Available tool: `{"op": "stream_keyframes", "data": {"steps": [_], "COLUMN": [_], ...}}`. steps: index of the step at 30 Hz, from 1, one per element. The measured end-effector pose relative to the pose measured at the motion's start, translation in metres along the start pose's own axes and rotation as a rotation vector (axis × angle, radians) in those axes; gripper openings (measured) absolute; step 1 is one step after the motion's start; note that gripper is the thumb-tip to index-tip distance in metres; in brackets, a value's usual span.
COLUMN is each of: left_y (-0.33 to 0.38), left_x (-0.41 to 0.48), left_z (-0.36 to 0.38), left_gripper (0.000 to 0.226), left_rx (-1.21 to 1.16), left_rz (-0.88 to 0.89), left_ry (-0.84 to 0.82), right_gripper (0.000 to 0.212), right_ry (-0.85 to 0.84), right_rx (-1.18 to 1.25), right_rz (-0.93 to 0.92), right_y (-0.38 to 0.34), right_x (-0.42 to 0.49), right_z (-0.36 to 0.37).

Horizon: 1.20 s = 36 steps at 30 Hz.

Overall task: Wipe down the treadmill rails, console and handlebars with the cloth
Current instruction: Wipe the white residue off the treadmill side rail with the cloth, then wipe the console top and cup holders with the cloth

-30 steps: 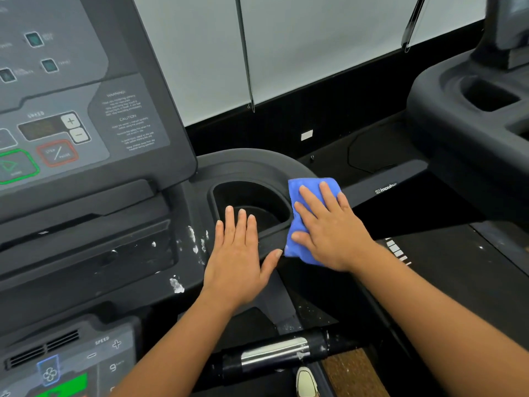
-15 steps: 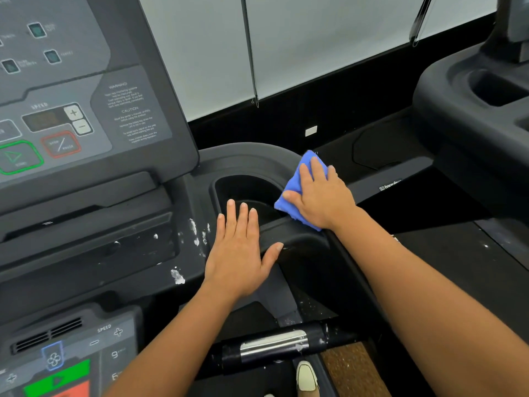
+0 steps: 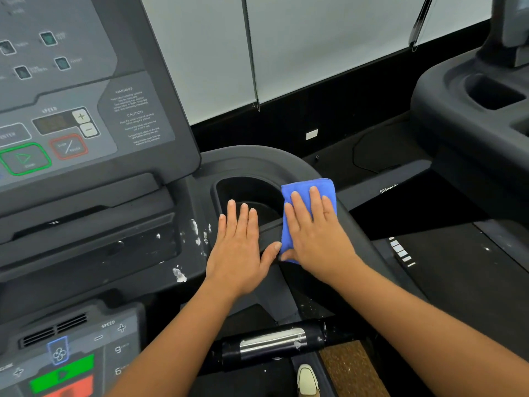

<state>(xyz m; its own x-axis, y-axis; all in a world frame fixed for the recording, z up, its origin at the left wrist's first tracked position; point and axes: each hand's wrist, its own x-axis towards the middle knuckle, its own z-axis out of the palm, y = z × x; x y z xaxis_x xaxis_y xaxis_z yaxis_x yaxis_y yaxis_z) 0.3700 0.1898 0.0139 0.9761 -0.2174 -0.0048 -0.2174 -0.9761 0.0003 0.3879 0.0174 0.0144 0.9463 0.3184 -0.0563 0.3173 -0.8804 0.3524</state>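
Observation:
A folded blue cloth (image 3: 303, 190) lies on the dark rim at the right of the treadmill's cup holder (image 3: 246, 193). My right hand (image 3: 312, 227) presses flat on the cloth with straight fingers. Flat on the console ledge just left of it rests my left hand (image 3: 240, 247), its thumb close to the cloth's lower corner. The console panel (image 3: 74, 110) with its speed buttons rises at the upper left. A black handlebar with a silver grip sensor (image 3: 272, 343) runs across the bottom centre.
A lower control panel (image 3: 65, 356) with green and red keys sits at the bottom left. White scuffs (image 3: 179, 273) mark the ledge. A second treadmill's console tray (image 3: 469, 110) stands at the right. A shoe tip (image 3: 307, 378) shows on the belt below.
My right hand slid the cloth up along the cup holder rim, then back down toward me, and the fingers now lie flat on it. The left hand has stayed put.

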Motion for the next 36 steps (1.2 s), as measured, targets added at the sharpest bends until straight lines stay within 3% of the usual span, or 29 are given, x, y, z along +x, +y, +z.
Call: {"op": "stream_keyframes", "data": {"steps": [6, 9, 13, 18, 21, 26, 31, 33, 35, 36], "left_y": [0.001, 0.002, 0.001, 0.0, 0.0, -0.001, -0.002, -0.002, -0.002, -0.002], "left_x": [0.0, 0.001, 0.0, 0.001, 0.0, 0.001, 0.001, 0.001, 0.001, 0.001], "left_z": [0.001, -0.001, -0.001, -0.001, -0.001, 0.0, 0.0, 0.0, 0.0, 0.0], "left_gripper": [0.085, 0.085, 0.082, 0.082, 0.082, 0.082, 0.082, 0.082, 0.083, 0.084], "left_rx": [-0.003, -0.013, -0.02, -0.004, 0.002, 0.0, 0.005, 0.003, -0.004, -0.018], "left_rz": [-0.003, -0.003, -0.001, 0.003, 0.001, 0.001, 0.0, -0.001, -0.004, -0.004], "left_ry": [-0.008, -0.002, -0.005, -0.017, -0.019, -0.022, -0.046, -0.056, -0.058, -0.056], "right_gripper": [0.086, 0.085, 0.092, 0.119, 0.105, 0.068, 0.06, 0.048, 0.031, 0.034], "right_ry": [0.076, 0.09, -0.033, -0.065, -0.058, 0.134, 0.096, 0.082, 0.208, 0.27], "right_rx": [0.095, 0.218, 0.28, 0.217, 0.263, 0.308, 0.335, 0.406, 0.485, 0.526], "right_rz": [-0.175, -0.047, 0.079, -0.143, -0.094, -0.109, 0.019, 0.113, 0.16, 0.135], "right_y": [0.001, 0.021, 0.026, 0.038, 0.043, 0.046, 0.049, 0.045, 0.042, 0.04], "right_x": [0.007, 0.005, 0.01, 0.029, 0.019, -0.029, -0.023, -0.007, 0.002, 0.008], "right_z": [0.003, 0.003, -0.006, -0.009, -0.007, 0.012, 0.025, 0.008, -0.013, -0.017]}}
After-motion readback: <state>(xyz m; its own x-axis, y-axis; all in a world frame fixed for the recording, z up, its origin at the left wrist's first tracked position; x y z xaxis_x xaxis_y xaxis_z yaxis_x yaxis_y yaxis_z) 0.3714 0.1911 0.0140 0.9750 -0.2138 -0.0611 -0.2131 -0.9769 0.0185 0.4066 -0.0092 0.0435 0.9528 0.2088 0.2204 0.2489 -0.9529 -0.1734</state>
